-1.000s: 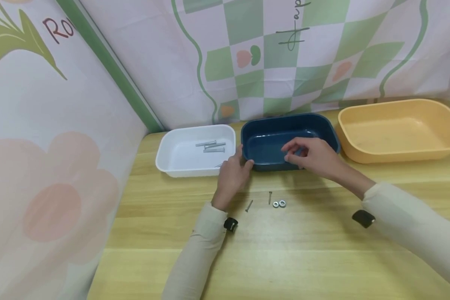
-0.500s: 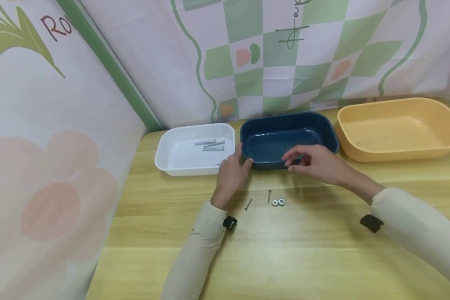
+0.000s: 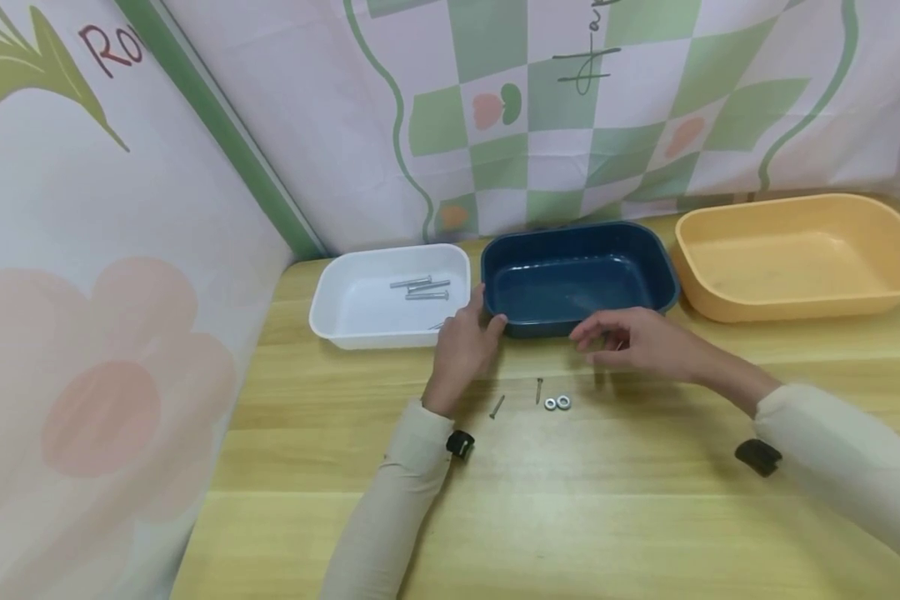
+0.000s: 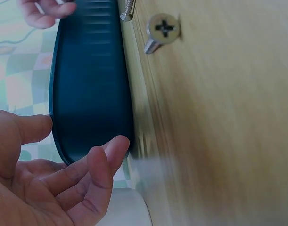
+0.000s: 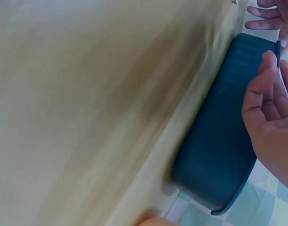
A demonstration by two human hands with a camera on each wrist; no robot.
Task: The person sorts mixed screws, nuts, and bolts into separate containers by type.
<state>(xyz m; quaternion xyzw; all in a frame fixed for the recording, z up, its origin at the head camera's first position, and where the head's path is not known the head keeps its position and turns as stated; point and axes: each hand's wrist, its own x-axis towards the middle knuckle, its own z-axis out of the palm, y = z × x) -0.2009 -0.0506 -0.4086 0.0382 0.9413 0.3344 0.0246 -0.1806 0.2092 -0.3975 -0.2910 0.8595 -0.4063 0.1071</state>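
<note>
A dark blue plastic bin (image 3: 570, 287) stands at the middle of the table's back. My left hand (image 3: 461, 354) touches its left front corner; in the left wrist view the thumb (image 4: 37, 128) meets the rim and the other fingers lie loosely bent across the end wall. Just before the bin's right front side hovers my right hand (image 3: 641, 343), fingers loosely curled with nothing seen between them. Two small screws (image 3: 498, 407) lie on the wood below the bin, one with a cross-slotted head (image 4: 163, 28) seen close up. Two metal nuts (image 3: 557, 403) sit side by side to their right.
To the left, a white bin (image 3: 348, 304) contains several long bolts (image 3: 427, 288), and something thin near its front right corner is partly hidden by my left hand. A yellow bin (image 3: 802, 267) stands to the right. Behind them hangs a checkered cloth (image 3: 562, 108).
My right hand has drawn back from over the blue bin toward the front and slightly right. The left hand stays at the bin's corner, and the screws and nuts lie where they were.
</note>
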